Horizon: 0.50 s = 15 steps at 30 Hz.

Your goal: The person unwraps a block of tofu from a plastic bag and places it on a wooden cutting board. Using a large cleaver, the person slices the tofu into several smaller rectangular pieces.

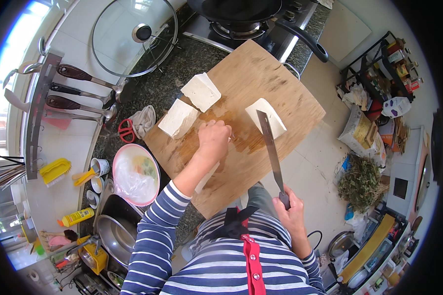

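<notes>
My right hand point(291, 210) grips the dark handle of a kitchen knife point(271, 151), whose blade tip lies over a white block of tofu point(271, 116) on the wooden cutting board point(302, 107). My left hand point(215, 138), its fingers curled, is above the board's wet middle; a small pale bit shows at its fingertips, but whether it is held is unclear. Two more tofu blocks, one point(201, 92) above the other point(178, 118), stand at the board's left edge. Another white piece point(208, 177) lies partly hidden under my left forearm.
A wok point(236, 11) sits on the gas stove, its handle reaching past the board's far corner. Left of the board are red-handled scissors point(126, 130), a cloth point(144, 121) and a pink-rimmed bowl point(136, 174) with a plastic bag. A glass lid point(134, 37) leans at the wall.
</notes>
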Each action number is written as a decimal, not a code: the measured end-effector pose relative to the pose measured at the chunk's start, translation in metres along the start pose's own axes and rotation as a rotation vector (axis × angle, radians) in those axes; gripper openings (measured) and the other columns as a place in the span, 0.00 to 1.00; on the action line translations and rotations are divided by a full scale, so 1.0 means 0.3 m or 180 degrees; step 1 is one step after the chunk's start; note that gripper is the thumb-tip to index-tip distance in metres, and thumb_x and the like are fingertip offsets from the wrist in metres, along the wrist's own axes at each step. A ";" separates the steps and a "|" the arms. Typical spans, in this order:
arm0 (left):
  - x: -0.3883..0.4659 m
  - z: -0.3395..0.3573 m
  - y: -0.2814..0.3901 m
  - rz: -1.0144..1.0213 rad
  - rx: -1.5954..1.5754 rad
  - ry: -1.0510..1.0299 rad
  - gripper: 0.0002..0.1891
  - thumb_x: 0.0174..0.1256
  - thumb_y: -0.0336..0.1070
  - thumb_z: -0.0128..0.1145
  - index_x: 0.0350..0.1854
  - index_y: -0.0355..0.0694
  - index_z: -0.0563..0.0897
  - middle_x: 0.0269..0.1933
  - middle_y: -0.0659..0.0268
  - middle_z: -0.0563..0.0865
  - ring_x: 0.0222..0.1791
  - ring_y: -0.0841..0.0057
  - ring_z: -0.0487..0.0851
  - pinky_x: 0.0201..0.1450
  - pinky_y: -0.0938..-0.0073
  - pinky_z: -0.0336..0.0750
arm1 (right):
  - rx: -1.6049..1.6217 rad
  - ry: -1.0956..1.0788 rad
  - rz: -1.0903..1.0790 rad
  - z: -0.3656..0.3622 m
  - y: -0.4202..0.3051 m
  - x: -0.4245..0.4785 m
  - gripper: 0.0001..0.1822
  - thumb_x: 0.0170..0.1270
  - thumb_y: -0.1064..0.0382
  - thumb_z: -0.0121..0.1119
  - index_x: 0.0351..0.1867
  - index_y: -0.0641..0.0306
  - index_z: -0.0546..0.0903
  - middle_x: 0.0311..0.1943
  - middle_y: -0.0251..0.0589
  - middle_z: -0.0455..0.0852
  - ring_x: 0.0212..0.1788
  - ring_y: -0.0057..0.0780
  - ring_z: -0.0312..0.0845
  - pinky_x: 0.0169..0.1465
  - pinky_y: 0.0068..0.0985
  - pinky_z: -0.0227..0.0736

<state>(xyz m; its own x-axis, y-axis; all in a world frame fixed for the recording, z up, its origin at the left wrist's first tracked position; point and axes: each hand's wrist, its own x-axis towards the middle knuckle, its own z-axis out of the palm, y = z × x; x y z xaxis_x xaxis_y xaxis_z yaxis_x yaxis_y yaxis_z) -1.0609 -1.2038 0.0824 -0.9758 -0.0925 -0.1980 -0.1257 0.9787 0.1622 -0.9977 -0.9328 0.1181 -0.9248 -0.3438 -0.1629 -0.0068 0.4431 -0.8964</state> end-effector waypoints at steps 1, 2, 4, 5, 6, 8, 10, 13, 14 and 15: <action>0.003 0.007 0.002 0.0002 0.0010 0.0007 0.03 0.48 0.36 0.63 0.25 0.48 0.82 0.32 0.67 0.81 0.41 0.70 0.78 0.44 0.66 0.69 | 0.0029 -0.0011 0.0128 -0.005 0.002 -0.003 0.22 0.51 0.70 0.62 0.50 0.75 0.76 0.23 0.38 0.78 0.21 0.17 0.67 0.27 0.17 0.66; 0.001 0.012 -0.003 -0.0012 0.0025 0.0018 0.03 0.49 0.36 0.63 0.25 0.48 0.82 0.32 0.67 0.81 0.41 0.70 0.78 0.44 0.66 0.69 | 0.0061 -0.0035 0.0246 -0.006 0.001 -0.006 0.22 0.51 0.69 0.62 0.49 0.75 0.76 0.23 0.39 0.79 0.22 0.17 0.68 0.27 0.17 0.66; -0.001 0.025 -0.009 -0.0060 0.0033 -0.0029 0.02 0.49 0.37 0.62 0.25 0.49 0.82 0.32 0.67 0.82 0.42 0.70 0.78 0.44 0.66 0.69 | -0.0033 0.0050 0.0117 0.001 0.013 -0.012 0.20 0.53 0.69 0.60 0.49 0.75 0.75 0.19 0.31 0.73 0.21 0.14 0.65 0.25 0.16 0.63; 0.000 0.035 -0.008 -0.0111 0.0038 -0.0077 0.02 0.49 0.37 0.62 0.25 0.49 0.82 0.32 0.67 0.82 0.42 0.70 0.78 0.44 0.66 0.69 | -0.0072 0.0072 0.0030 0.011 0.018 -0.013 0.20 0.53 0.69 0.59 0.48 0.75 0.75 0.17 0.28 0.70 0.21 0.12 0.63 0.24 0.16 0.61; -0.002 0.032 -0.013 -0.0195 0.0080 -0.0127 0.02 0.49 0.38 0.61 0.25 0.50 0.82 0.32 0.67 0.82 0.42 0.70 0.78 0.44 0.67 0.69 | -0.0106 0.0076 0.0147 0.013 0.015 -0.014 0.20 0.53 0.69 0.60 0.48 0.76 0.75 0.18 0.31 0.72 0.21 0.14 0.65 0.26 0.17 0.63; 0.007 0.024 -0.006 -0.0233 0.0076 -0.0274 0.03 0.47 0.38 0.61 0.25 0.50 0.83 0.32 0.67 0.82 0.42 0.69 0.79 0.44 0.66 0.69 | -0.0169 0.0057 0.0370 0.003 0.015 -0.023 0.22 0.52 0.67 0.61 0.48 0.77 0.75 0.21 0.36 0.77 0.22 0.17 0.68 0.29 0.18 0.67; 0.019 0.006 0.004 -0.0361 -0.0167 -0.0489 0.05 0.46 0.40 0.63 0.28 0.50 0.87 0.36 0.66 0.85 0.43 0.69 0.80 0.46 0.67 0.69 | -0.0022 0.0029 0.0431 0.003 0.064 -0.033 0.22 0.52 0.67 0.61 0.49 0.77 0.75 0.20 0.35 0.75 0.22 0.17 0.67 0.29 0.18 0.67; 0.009 0.017 -0.010 -0.0367 -0.0263 -0.0377 0.05 0.45 0.39 0.63 0.26 0.50 0.87 0.33 0.66 0.85 0.42 0.70 0.80 0.45 0.67 0.69 | 0.0088 -0.0126 0.0510 0.011 0.051 -0.020 0.21 0.53 0.68 0.60 0.49 0.76 0.74 0.19 0.33 0.74 0.21 0.16 0.66 0.27 0.17 0.66; 0.002 0.017 -0.013 -0.0354 -0.0420 -0.0368 0.02 0.43 0.34 0.59 0.21 0.48 0.82 0.31 0.66 0.82 0.41 0.69 0.79 0.46 0.63 0.67 | 0.0090 -0.0150 0.0537 0.009 0.045 -0.021 0.21 0.53 0.68 0.60 0.49 0.76 0.74 0.18 0.32 0.74 0.21 0.15 0.66 0.27 0.17 0.65; -0.006 0.013 -0.017 -0.0397 -0.0525 -0.0295 0.01 0.43 0.34 0.59 0.21 0.47 0.82 0.31 0.65 0.82 0.40 0.69 0.79 0.45 0.63 0.67 | 0.0095 -0.0171 0.0566 0.009 0.040 -0.020 0.21 0.53 0.68 0.60 0.49 0.76 0.74 0.18 0.32 0.74 0.21 0.15 0.66 0.27 0.17 0.65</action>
<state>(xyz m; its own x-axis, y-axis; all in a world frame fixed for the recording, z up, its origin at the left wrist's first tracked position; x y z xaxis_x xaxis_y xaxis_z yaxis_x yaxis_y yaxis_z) -1.0579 -1.2079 0.0782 -0.9313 -0.1862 -0.3131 -0.2793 0.9168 0.2853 -0.9912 -0.9277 0.1071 -0.8887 -0.3064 -0.3410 0.1669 0.4765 -0.8632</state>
